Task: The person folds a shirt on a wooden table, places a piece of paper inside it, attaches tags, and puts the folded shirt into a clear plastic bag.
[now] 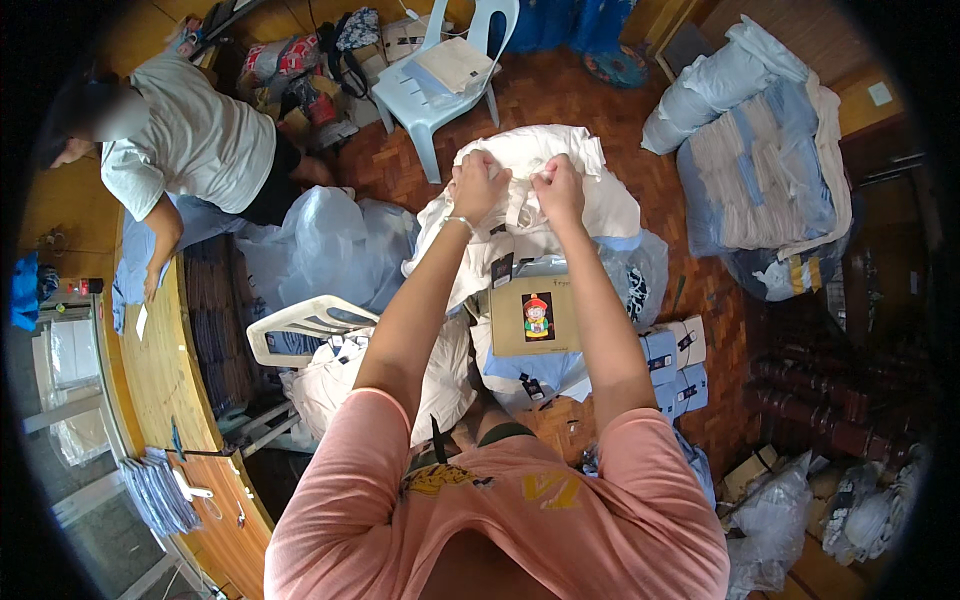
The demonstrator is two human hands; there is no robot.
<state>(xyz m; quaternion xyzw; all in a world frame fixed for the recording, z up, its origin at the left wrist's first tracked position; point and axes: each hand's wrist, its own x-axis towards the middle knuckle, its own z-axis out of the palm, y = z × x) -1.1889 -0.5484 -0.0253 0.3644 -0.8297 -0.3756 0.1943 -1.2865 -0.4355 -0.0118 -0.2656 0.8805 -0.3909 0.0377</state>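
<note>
Both of my arms reach forward over a cream garment that lies bunched up in front of me. My left hand, with a bracelet at the wrist, is closed on its cloth. A short way to the right, my right hand pinches the same garment. Between the two hands a folded strip of the cloth shows, perhaps a collar or band. A dark tag hangs below it. Nearer to me, under the garment's edge, lies a brown cardboard box with a cartoon figure on it.
More cream cloth covers a white plastic chair at my left. Folded tagged shirts lie right of the box. A light blue chair stands ahead. A co-worker leans over the wooden table. A bagged garment stack stands far right.
</note>
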